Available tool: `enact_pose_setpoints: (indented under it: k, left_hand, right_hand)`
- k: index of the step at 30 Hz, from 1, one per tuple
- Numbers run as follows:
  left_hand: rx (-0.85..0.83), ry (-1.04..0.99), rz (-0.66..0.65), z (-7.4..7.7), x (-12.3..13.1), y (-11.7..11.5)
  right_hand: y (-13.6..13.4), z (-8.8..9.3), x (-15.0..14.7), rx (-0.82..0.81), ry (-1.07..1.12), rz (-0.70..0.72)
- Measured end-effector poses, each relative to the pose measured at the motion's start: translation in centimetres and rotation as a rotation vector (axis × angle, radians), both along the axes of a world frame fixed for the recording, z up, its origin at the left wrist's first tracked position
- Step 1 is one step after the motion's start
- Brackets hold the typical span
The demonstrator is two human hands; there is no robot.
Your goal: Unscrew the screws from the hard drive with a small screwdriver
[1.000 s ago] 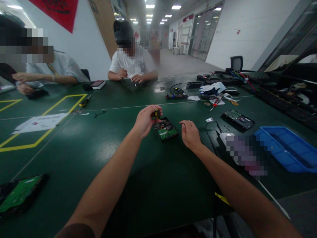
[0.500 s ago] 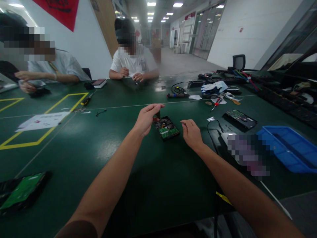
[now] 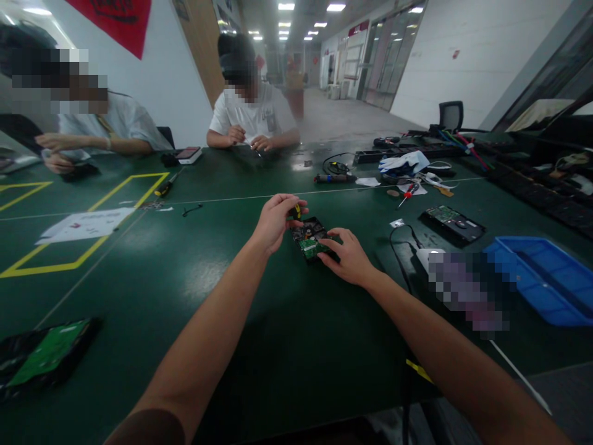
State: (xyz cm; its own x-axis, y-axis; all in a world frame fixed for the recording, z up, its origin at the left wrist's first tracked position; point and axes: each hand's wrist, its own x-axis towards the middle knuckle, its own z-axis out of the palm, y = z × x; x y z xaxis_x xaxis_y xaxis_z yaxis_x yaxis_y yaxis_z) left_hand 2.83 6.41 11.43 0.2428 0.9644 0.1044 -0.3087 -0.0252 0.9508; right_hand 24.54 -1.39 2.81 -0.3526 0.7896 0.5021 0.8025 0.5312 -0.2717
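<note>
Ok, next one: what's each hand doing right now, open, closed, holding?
Left hand: closed around a yellow-and-black tool handle.
Right hand: curved at the right side of the hard drive; firm grip cannot be told.

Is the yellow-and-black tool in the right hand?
No, the left hand holds the yellow-and-black tool, while the right hand has its fingers at the hard drive.

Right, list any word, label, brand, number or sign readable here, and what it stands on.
None can be read.
Red banner: dark characters, cropped and blurred.
Paper sheet: print too blurred.
White T-shirt: chest marking too small.
Central hard drive: pale label too small.
</note>
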Motion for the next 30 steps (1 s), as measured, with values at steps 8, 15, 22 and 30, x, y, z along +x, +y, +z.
enact_pose_setpoints:
  k: [8, 15, 22, 30]
  left_hand:
    - [0.058, 0.063, 0.012, 0.23, -0.11, -0.13]
    - [0.081, 0.116, 0.007, 0.48, -0.17, -0.2]
    - [0.044, 0.051, -0.017, 0.64, -0.01, -0.49]
    - [0.078, 0.018, -0.018, 0.24, 0.34, -0.21]
  right_hand:
    - [-0.11, -0.3, 0.02, -0.029, -0.055, 0.012]
    - [-0.07, -0.27, 0.06, -0.052, -0.05, 0.006]
    - [0.01, -0.29, 0.12, -0.056, -0.043, 0.004]
    - [-0.04, -0.26, 0.13, -0.06, -0.025, 0.003]
